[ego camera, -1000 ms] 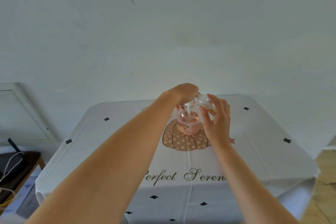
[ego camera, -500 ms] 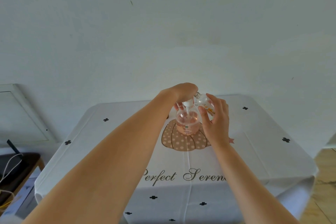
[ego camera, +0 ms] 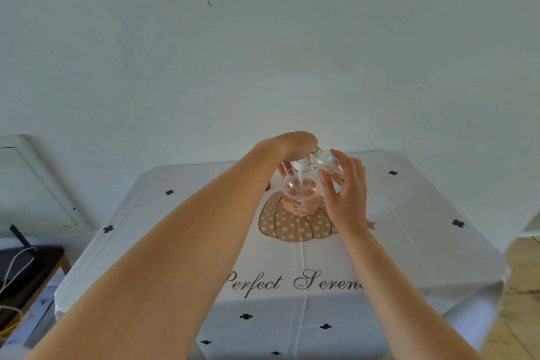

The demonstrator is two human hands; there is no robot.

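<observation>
A round clear pump bottle (ego camera: 301,199) holding pink liquid stands on the white tablecloth (ego camera: 409,213), over a printed dotted pumpkin. My left hand (ego camera: 295,145) covers the white pump head (ego camera: 300,167) from above, fingers curled down around it. My right hand (ego camera: 346,193) holds a small clear bottle (ego camera: 325,162), tilted with its open neck right at the pump's spout. The small bottle has orange markings on its side. Whether any liquid is coming out of the spout cannot be made out.
The table (ego camera: 175,242) stands against a plain white wall. A dark low stand (ego camera: 26,269) with white cables sits at the left, beside a white framed panel (ego camera: 32,184). Wooden floor (ego camera: 523,286) shows at the right.
</observation>
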